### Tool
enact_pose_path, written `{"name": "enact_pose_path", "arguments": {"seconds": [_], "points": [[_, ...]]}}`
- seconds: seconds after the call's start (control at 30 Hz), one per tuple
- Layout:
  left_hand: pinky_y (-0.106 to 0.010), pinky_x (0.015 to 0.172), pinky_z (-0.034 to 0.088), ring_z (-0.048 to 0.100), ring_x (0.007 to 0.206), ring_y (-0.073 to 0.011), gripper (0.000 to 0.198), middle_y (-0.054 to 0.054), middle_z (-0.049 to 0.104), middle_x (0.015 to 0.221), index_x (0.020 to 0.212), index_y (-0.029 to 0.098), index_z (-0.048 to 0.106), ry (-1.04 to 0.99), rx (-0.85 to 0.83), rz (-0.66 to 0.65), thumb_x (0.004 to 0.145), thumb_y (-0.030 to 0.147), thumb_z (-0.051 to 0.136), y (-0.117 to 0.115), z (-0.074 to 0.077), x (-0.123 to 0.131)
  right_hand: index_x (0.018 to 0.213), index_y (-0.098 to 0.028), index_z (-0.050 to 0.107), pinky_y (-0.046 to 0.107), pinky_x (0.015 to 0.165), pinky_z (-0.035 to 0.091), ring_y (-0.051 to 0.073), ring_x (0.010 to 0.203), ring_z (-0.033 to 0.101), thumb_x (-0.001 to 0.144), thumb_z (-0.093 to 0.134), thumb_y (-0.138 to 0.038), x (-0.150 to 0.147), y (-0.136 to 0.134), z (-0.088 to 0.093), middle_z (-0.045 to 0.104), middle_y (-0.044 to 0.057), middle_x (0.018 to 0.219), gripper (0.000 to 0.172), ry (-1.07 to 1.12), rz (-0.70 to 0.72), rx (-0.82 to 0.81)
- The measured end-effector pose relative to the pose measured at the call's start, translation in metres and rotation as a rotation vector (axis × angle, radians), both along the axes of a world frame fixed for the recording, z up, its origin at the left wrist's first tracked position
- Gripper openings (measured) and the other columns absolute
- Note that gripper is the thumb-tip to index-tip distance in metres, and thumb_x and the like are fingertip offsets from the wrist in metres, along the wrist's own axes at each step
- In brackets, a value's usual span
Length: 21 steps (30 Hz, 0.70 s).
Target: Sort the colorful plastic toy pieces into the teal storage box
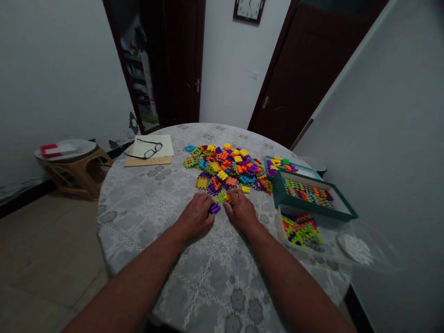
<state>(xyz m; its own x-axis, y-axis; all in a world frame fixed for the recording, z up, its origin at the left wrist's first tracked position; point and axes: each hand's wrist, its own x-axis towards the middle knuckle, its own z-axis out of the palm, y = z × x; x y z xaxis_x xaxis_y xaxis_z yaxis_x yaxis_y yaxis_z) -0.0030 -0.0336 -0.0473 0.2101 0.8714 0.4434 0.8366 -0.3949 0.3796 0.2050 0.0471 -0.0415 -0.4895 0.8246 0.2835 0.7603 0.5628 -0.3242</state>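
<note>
Close to the front of a heap of colourful plastic building pieces [225, 169], my left hand [197, 215] is closed on a purple building piece [215, 208]. My right hand [242, 210] is beside it, its fingers curled around a yellow-orange building piece [227, 198]. A lime green toothed piece [220, 197] lies between the two hands at the heap's edge. Just past my right fingers is a yellow piece [245, 189]. The fingertips of both hands are partly hidden.
Right of the heap stand a teal box [312, 210] with rows of pieces, its lid [308, 172] with loose ones, and a clear plastic tub [301, 245]. Eyeglasses [149, 153] rest on paper at the left. A stool [74, 162] stands beyond the round table [138, 203].
</note>
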Motion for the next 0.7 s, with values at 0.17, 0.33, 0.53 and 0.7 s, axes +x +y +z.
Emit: {"name": "enact_pose_path", "arguments": {"seconds": [0.17,0.33,0.53,0.7], "points": [[-0.049,0.106,0.052,0.059,0.115,-0.0303,0.029,-0.012,0.068,0.115,0.112,0.021,0.065,-0.045,0.032,-0.048,0.086,0.009,0.061,0.001,-0.004,-0.002,0.149,-0.021,0.060,0.036,0.097,0.057,0.027,0.118,0.067,0.099,0.062,-0.026,0.000,0.002,-0.003,0.063,0.014,0.140,0.050,0.051,-0.065,-0.024],[-0.048,0.103,0.052,0.059,0.109,-0.0289,0.032,-0.010,0.068,0.108,0.107,0.022,0.067,-0.098,0.048,-0.038,0.084,0.003,0.055,0.001,-0.005,-0.003,0.141,-0.018,0.062,0.037,0.100,0.057,0.027,0.118,0.065,0.089,0.060,-0.018,0.003,-0.004,-0.004,0.065,0.014,0.130,0.051,0.213,0.070,0.010],[-0.047,0.099,0.053,0.061,0.107,-0.0287,0.021,-0.009,0.069,0.107,0.104,0.022,0.066,-0.129,0.002,-0.013,0.088,0.010,0.059,0.002,-0.004,-0.004,0.131,-0.022,0.063,0.034,0.097,0.057,0.025,0.115,0.066,0.093,0.064,-0.027,-0.004,-0.024,0.005,0.068,0.011,0.129,0.038,0.156,0.321,-0.051],[-0.049,0.107,0.053,0.063,0.117,-0.0296,0.031,-0.010,0.071,0.118,0.119,0.023,0.067,-0.226,-0.037,-0.028,0.089,0.014,0.062,0.001,-0.007,-0.007,0.134,-0.024,0.064,0.034,0.091,0.056,0.025,0.107,0.068,0.099,0.062,-0.031,-0.012,-0.028,0.006,0.071,0.008,0.124,0.036,0.000,0.250,-0.083]]}}
